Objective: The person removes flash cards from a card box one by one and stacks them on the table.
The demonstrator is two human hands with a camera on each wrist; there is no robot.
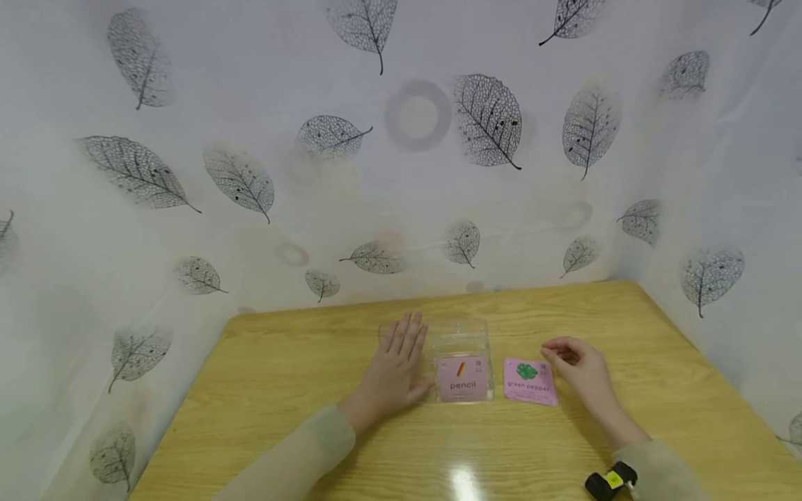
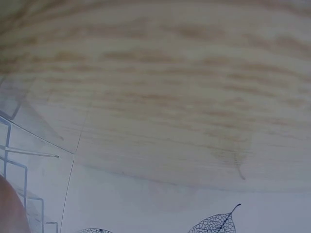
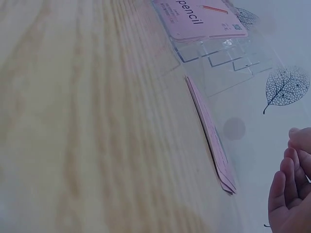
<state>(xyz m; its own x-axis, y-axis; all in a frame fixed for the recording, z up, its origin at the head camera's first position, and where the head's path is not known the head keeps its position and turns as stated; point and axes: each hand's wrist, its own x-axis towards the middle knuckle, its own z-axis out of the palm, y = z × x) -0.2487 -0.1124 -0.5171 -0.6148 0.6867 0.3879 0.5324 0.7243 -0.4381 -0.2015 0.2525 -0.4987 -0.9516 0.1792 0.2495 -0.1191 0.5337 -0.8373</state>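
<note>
My left hand (image 1: 393, 372) lies palm down with straight fingers against the left side of a clear stepped acrylic stand (image 1: 460, 339). A pink "pencil" card (image 1: 464, 392) sits in the stand's front step. To the right, a thin stack of pink cards with a "green pepper" card (image 1: 529, 394) on top lies flat on the table. Beside the stack's upper right corner hovers my right hand (image 1: 585, 372), fingers loosely bent, thumb near the fingertips, nothing visible between them. The right wrist view shows these fingers (image 3: 278, 196) apart from the card stack (image 3: 208, 133).
A wooden table (image 1: 282, 376) carries everything. White cloth with a leaf print (image 1: 489, 122) hangs behind it and at both sides. Against the right sleeve is a small black device with a yellow label (image 1: 612, 479).
</note>
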